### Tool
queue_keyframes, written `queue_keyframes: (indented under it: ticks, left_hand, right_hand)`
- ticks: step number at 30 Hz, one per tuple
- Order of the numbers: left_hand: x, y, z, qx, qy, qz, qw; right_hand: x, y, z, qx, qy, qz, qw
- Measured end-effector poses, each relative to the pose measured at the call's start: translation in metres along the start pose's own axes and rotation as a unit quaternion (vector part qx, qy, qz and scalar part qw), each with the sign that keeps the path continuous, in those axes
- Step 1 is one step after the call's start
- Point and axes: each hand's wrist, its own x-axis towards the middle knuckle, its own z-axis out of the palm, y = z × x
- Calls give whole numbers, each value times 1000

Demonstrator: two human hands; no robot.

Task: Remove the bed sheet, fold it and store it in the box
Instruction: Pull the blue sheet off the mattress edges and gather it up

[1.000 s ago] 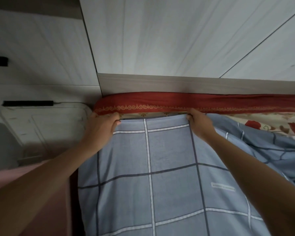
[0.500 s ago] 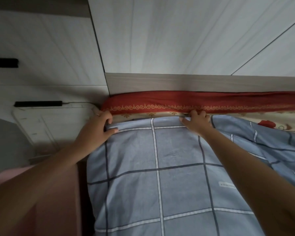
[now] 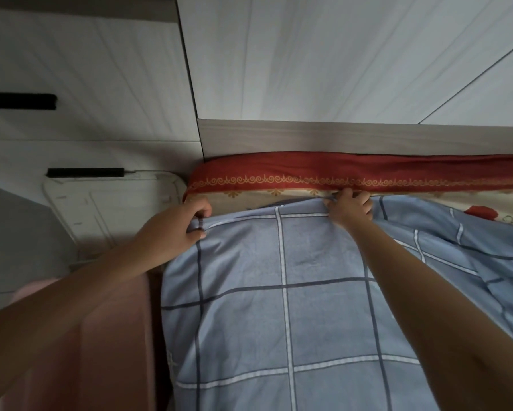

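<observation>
Sheet: The blue checked bed sheet [image 3: 279, 292] lies on the bed. Its top edge is up near the headboard [image 3: 338, 134], on top of a red and cream cloth [image 3: 338, 170].
Left hand: The left hand [image 3: 172, 229] grips the top left corner of the sheet, with its fingers curled round the edge.
Right hand: The right hand [image 3: 351, 210] pinches the top edge further along, just under the red band.
Feel: I think the sheet is soft, light and floppy. It bends anywhere and bunches up, and it cannot break.
Where to hold: The corners and the edge look best. Two hands held well apart should keep the edge straight for a fold.
Watch out: The red cloth may come along too, so grab only the blue.
Box: A white thing [image 3: 116, 209] sits left of the bed. I cannot tell if it is the box.
</observation>
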Motion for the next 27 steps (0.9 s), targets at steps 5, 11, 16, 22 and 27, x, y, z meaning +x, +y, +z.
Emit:
queue_keyframes:
  ticks: [5,11,16,22,27]
  left_hand:
    - [-8,4,9,64,1,51,997]
    - [-32,12,17,188,-15,169,967]
    - [-35,19,13,180,5,169,969]
    - [-28,14,11,166,-1,171,971]
    - [-31,14,11,197,-12,215,956]
  right_hand:
    - [-9,1,8,18,40,-2,999]
    - [-11,2,12,33,49,-9,998]
    - [-9,3,14,41,47,-3,998]
    - [-9,2,15,43,45,0,998]
    - [-9,1,12,45,37,1,998]
